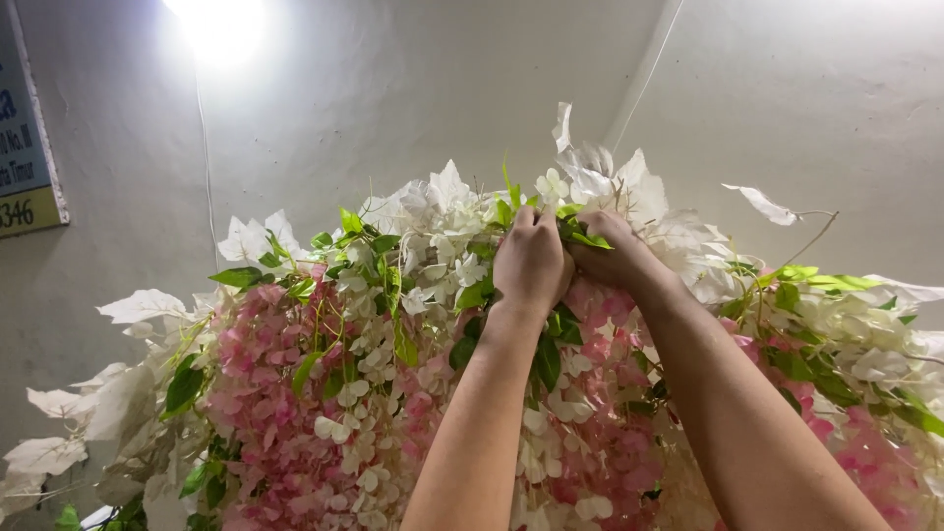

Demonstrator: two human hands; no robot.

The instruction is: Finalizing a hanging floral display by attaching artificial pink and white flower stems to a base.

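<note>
We have both arms raised into a hanging flower arrangement (393, 324) that fills the lower half of the view, set against a pale wall (393, 108). Our left hand (531, 264) is closed into a loose fist near the top centre of the arrangement, its fingers buried among the blooms, so we cannot tell exactly what its grip pinches. Our right hand (615, 251) sits just beside it at 3 o'clock, the two hands touching; its grip is curled and pressed around a sprig of green leaves (582, 234) that shows between thumb and fingers.

The arrangement is dense and drooping. Pink hydrangea-like clusters (270, 393) mass at 8 o'clock from the hands and again under our forearms. Small white blossoms (433, 246) crowd around 10 o'clock, mixed with glossy green leaves (241, 277). Large papery white petals (610, 177) rise at 12 o'clock just above the hands, and more spread along the left edge (128, 307). One thin stem with a single white petal (762, 204) juts out at 2 o'clock.

A bright lamp (216, 25) glares at 11 o'clock, and a sign's edge (25, 147) shows far at 9 o'clock.
</note>
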